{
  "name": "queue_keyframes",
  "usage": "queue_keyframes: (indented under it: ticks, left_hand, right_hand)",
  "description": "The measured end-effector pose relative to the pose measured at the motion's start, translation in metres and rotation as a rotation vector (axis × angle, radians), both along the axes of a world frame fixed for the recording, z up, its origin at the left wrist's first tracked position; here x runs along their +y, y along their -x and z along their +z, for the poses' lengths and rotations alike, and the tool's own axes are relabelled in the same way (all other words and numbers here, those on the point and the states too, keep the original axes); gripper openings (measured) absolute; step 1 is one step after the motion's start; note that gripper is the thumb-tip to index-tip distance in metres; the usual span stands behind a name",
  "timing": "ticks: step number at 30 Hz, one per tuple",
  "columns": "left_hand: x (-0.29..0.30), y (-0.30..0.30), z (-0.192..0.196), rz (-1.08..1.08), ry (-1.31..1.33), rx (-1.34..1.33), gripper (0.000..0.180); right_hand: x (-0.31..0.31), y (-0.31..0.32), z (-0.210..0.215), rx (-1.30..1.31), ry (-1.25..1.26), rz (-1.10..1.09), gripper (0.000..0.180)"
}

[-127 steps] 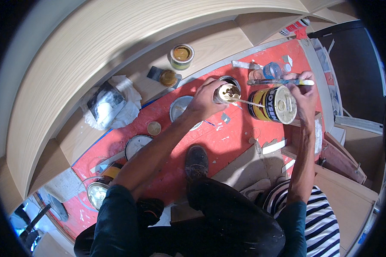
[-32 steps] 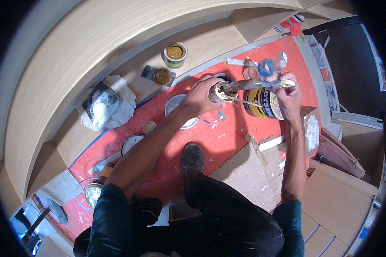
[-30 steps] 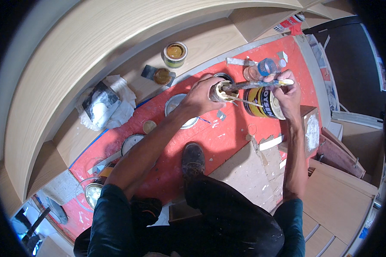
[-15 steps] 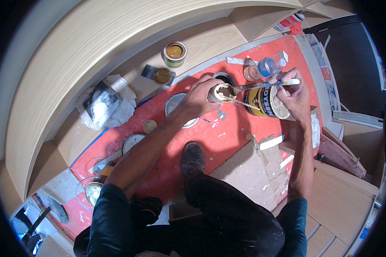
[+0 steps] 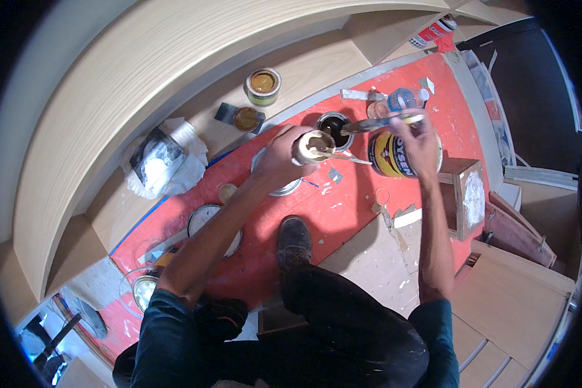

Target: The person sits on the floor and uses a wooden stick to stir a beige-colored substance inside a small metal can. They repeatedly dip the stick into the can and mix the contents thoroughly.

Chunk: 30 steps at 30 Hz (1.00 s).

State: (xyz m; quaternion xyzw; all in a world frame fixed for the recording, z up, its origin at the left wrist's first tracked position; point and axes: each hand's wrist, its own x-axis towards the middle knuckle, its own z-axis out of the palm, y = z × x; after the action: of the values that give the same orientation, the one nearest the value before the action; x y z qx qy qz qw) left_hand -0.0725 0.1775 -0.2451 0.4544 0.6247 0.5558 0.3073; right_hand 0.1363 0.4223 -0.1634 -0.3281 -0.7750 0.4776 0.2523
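Observation:
My left hand (image 5: pixel 283 155) grips a small open tin (image 5: pixel 313 147), tilted on its side above the red floor sheet (image 5: pixel 343 213). A thin pale stick (image 5: pixel 350 159) reaches from the tin's mouth toward the right. My right hand (image 5: pixel 415 141) holds a long brush-like tool (image 5: pixel 383 122) level, with its dark tip over an open can of dark liquid (image 5: pixel 335 131). Under my right hand stands a large yellow and black can (image 5: pixel 387 155).
An open can (image 5: pixel 263 85) and a small amber-filled lid (image 5: pixel 244 118) sit on the wooden shelf. A plastic bottle (image 5: pixel 402 99), round lids (image 5: pixel 208 223), a white rag bundle (image 5: pixel 161 165), a wooden box (image 5: pixel 465 194) and my shoe (image 5: pixel 294 240) lie around.
My right hand has shifted slightly with the long tool, whose tip is now over the dark can. My left hand keeps the small tin tilted in the same place.

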Motion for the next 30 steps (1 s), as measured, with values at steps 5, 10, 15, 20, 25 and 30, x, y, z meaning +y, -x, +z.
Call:
queue_keyframes:
  ticks: [5,10,15,20,25,30]
  left_hand:
    - [-0.052,-0.006,-0.017,0.136,0.104,-0.084,0.069]
    - [-0.093,-0.019,0.009,0.253,0.180,-0.145,0.068]
    - [-0.120,-0.026,0.010,0.314,0.169,-0.228,0.070]
    - [-0.114,-0.029,0.010,0.324,0.144,-0.093,0.065]
    - [-0.085,-0.029,0.017,0.347,0.151,-0.058,0.064]
    - [-0.047,-0.010,0.015,0.217,0.160,0.064,0.068]
  right_hand:
    - [-0.024,0.035,-0.050,-0.292,-0.263,0.127,0.025]
    - [-0.019,0.043,-0.087,-0.317,-0.706,0.373,0.032]
    - [-0.030,0.053,-0.071,-0.330,-0.522,0.430,0.029]
    - [-0.025,0.052,-0.083,-0.416,-0.449,0.461,0.029]
    - [-0.024,0.045,-0.070,-0.330,-0.235,0.372,0.024]
    - [-0.003,0.011,-0.048,-0.019,0.140,0.110,0.026]
